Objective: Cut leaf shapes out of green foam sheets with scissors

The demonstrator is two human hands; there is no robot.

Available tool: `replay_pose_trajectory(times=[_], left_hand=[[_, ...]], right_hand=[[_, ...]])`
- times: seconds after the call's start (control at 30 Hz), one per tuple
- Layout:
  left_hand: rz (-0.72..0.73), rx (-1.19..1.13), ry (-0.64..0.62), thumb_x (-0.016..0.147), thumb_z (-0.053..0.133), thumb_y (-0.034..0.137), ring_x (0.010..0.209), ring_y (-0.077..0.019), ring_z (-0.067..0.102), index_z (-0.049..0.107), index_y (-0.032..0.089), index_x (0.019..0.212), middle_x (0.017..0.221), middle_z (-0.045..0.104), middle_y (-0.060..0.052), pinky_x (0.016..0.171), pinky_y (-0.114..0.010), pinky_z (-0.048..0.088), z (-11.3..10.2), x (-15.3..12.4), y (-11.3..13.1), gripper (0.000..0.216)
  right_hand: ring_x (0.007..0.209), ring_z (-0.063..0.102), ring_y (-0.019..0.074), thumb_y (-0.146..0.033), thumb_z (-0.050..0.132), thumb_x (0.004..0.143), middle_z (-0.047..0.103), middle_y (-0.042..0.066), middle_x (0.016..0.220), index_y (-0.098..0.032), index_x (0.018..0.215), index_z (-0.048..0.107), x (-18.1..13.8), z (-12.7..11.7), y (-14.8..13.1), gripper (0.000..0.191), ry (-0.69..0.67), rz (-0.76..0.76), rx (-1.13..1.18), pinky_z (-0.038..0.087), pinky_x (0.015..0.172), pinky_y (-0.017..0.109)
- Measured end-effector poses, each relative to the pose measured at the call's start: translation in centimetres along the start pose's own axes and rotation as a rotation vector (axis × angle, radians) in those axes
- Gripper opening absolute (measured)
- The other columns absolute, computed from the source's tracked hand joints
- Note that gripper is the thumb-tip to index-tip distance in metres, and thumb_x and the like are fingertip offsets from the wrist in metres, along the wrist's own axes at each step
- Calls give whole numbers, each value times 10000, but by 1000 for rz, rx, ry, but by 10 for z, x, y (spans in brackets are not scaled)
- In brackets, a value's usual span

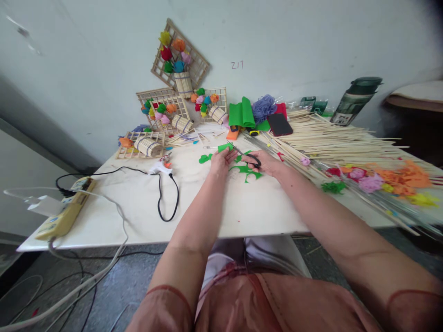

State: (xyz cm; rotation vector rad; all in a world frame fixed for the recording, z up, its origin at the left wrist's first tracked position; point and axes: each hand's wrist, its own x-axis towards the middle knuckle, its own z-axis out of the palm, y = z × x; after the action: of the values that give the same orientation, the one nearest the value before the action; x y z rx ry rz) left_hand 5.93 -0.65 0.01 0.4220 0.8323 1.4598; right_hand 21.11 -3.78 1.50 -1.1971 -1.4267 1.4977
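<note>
My left hand (224, 159) is closed on a small piece of green paper (225, 147), pinched near the fingertips. In my right hand (265, 162) is a pair of scissors (254, 160) with black handles; its blades point left toward the green piece. Whether the blades touch it is too small to tell. Green offcuts (246, 171) lie on the white table (194, 198) below and between both hands. To the left of my left hand rests a cut green shape (205, 158) with rounded lobes.
A glue gun (161, 168) with a black cord lies left, near a power strip (67, 210). Stick frames with paper flowers (180, 55) stand against the wall. Thin sticks (332, 140), a phone (279, 124), green rolls (241, 113), crumpled paper (401, 179) and a bottle (356, 101) occupy the right.
</note>
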Motion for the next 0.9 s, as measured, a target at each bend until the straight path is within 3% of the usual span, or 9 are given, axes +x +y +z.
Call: replay_pose_trajectory(times=[0.2, 0.5, 0.7, 0.9], left_hand=[[-29, 11, -42, 764, 676, 76, 946, -240, 724, 649, 100, 929, 861, 741, -109, 924, -390, 557, -1, -3, -1, 170], [-4, 33, -61, 783, 634, 55, 954, -248, 721, 632, 99, 830, 777, 721, -94, 929, -402, 554, -1, -2, -1, 65], [-41, 26, -32, 782, 652, 79, 982, -252, 714, 650, 99, 906, 884, 739, -119, 936, -404, 553, -1, -2, 1, 126], [-23, 30, -36, 802, 628, 76, 1017, -260, 702, 618, 103, 793, 837, 727, -111, 954, -416, 540, -1, 0, 1, 30]], right_hand=[[292, 391, 42, -190, 716, 783, 499, -40, 444, -131, 672, 570, -2, -1, -2, 193, 4, 24, 24, 232, 274, 158], [301, 374, 32, -189, 717, 783, 477, -45, 443, -131, 665, 567, 1, -3, 1, 199, -2, 3, 17, 217, 275, 147], [302, 349, 25, -156, 700, 788, 466, -43, 436, -126, 643, 560, 3, -2, 1, 204, 1, -12, -15, 199, 281, 142], [310, 340, 22, -163, 706, 784, 457, -45, 440, -126, 635, 555, 3, -2, 2, 215, 3, -29, -32, 201, 287, 146]])
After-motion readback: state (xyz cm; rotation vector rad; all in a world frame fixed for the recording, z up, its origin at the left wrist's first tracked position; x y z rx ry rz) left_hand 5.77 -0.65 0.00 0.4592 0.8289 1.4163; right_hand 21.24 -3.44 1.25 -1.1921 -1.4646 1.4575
